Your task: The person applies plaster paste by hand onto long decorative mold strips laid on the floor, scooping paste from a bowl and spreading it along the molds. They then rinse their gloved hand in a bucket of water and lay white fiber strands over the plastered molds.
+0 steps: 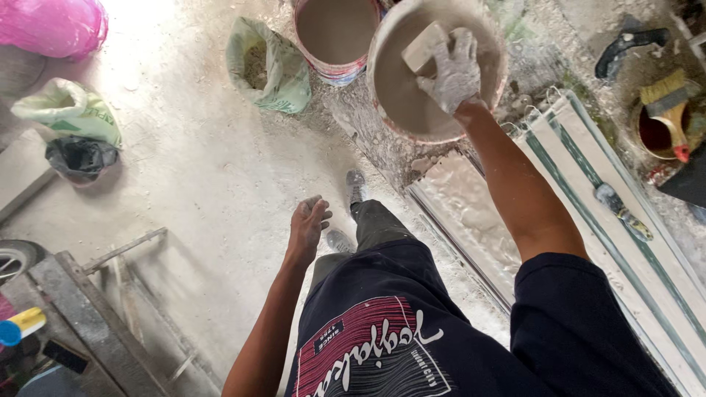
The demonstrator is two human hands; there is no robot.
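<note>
Over the plaster-filled bucket (412, 110), my right hand (456, 73), coated in white, curls its fingers (465, 45) around a pale rectangular block (424, 45) held just above the wet grey mix. My left hand (309, 224) hangs free beside my thigh, fingers loosely bent, holding nothing. A second bucket (334, 33) stands touching the first, an open green sack (268, 66) just beside it.

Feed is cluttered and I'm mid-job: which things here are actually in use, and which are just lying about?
In use:
right hand
pale block it holds
bucket of grey mix beneath it
left hand, hanging free, holding nothing

Lying about:
second bucket
green sack
pink bag
brush
black-handled tool
</note>
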